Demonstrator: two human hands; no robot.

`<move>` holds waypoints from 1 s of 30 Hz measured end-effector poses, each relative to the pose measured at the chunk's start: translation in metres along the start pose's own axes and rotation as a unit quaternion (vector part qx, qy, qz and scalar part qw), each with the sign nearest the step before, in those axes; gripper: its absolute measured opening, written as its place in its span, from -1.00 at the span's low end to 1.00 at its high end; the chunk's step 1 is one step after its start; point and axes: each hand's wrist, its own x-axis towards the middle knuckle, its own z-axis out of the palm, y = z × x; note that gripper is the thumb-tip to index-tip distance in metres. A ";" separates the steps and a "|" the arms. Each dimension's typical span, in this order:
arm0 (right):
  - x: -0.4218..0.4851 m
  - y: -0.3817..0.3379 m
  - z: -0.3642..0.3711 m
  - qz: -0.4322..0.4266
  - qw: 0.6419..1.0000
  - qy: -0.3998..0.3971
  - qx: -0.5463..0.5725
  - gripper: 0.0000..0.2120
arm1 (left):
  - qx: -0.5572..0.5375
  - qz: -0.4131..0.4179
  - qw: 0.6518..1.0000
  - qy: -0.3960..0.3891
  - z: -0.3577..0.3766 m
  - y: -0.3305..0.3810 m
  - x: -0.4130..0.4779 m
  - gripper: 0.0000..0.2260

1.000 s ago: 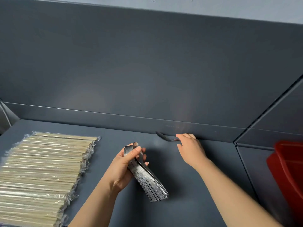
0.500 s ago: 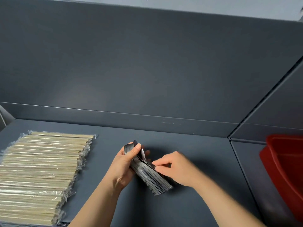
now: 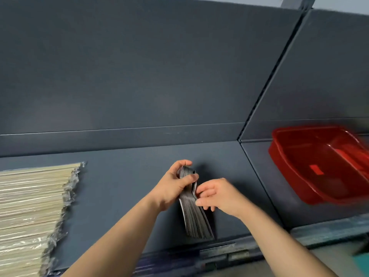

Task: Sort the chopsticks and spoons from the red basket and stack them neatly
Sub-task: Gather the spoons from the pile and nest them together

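Firmly, the left hand point(image 3: 172, 185) grips the bowl end of the stack of spoons point(image 3: 194, 218), thumb laid across it. The right hand point(image 3: 220, 194), just right of the stack, pinches its edge with curled fingers. On the worktop point(image 3: 119, 176), wrapped chopsticks point(image 3: 30, 212) lie well left of the stack, and the red basket point(image 3: 287, 168) sits well right.

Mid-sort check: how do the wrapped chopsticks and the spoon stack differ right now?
The chopsticks are pale and plastic-wrapped; the spoon stack is dark bare metal. The chopsticks lie flat on the table, untouched; the spoon stack is gripped by the left hand, the right hand pinching its edge. The chopsticks lie parallel; the spoon stack fans out at the handles. Both are outside the red basket.
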 end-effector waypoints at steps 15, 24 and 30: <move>-0.019 0.029 -0.017 0.006 0.998 0.031 0.054 -0.79 | 0.196 0.158 0.966 0.058 0.035 -0.039 0.006 -0.68; -0.012 0.040 -0.021 -0.020 0.999 -0.021 0.042 -0.81 | 0.326 0.185 0.911 0.171 0.044 -0.049 0.000 -0.76; -0.007 0.051 -0.019 -0.041 0.999 -0.027 -0.024 -0.75 | 0.451 0.180 0.834 0.260 0.037 -0.056 0.004 -0.55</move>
